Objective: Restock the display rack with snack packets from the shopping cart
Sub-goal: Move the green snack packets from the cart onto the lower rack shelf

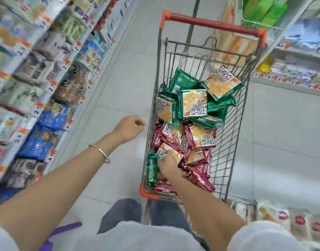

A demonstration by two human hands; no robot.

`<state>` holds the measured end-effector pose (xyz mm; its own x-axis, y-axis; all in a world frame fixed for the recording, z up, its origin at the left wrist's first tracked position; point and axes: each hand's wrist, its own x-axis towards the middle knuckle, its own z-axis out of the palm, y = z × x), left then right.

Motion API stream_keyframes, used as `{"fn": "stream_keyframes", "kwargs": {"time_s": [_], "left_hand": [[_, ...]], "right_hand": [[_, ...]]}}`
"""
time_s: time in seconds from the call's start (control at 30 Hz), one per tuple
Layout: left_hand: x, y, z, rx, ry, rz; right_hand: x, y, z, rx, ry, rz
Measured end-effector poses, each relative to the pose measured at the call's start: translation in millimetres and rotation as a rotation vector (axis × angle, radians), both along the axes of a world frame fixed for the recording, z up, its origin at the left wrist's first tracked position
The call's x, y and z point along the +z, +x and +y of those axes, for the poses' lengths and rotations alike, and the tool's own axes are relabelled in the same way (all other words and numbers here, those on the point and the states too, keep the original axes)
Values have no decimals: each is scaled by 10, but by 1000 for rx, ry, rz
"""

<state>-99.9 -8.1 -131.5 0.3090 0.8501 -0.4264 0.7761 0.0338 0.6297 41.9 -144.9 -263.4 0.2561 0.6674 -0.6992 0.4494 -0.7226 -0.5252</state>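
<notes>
The display rack (pixel 52 73) runs along the left, its goods blurred. The left hand (pixel 129 128) hangs over the floor just outside the shopping cart (pixel 228 142), fingers loosely curled and holding nothing. Inside the cart, just left of the right hand's fingers, a green packet (pixel 151 171) stands on edge, its long axis along the cart's length. The right hand (pixel 167 165) curls its fingers (pixel 163 156) over a red packet (pixel 173 153) lying flat; the hand hides which way this packet points.
</notes>
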Motion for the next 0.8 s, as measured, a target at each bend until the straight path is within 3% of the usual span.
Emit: {"fn": "stream_keyframes", "kwargs": {"time_s": [0.07, 0.13, 0.2, 0.33, 0.53, 0.63, 0.8], "left_hand": [[6, 54, 73, 4, -48, -25], [-9, 97, 140, 7, -72, -32], [-42, 99, 159, 23, -107, -46], [-76, 49, 144, 13, -167, -61], [20, 256, 169, -27, -188, -189], [101, 601, 139, -192, -248, -191], [115, 987, 102, -410, -433, -68]], "right_hand": [[65, 209, 104, 150, -89, 35], [34, 241, 137, 223, -212, 188], [-54, 45, 49, 99, -222, 336], [-103, -197, -117, -230, -100, 416], [406, 722, -126, -431, -87, 771], [1037, 1006, -35, -485, -117, 761], [1304, 1169, 252, -409, -116, 727]]}}
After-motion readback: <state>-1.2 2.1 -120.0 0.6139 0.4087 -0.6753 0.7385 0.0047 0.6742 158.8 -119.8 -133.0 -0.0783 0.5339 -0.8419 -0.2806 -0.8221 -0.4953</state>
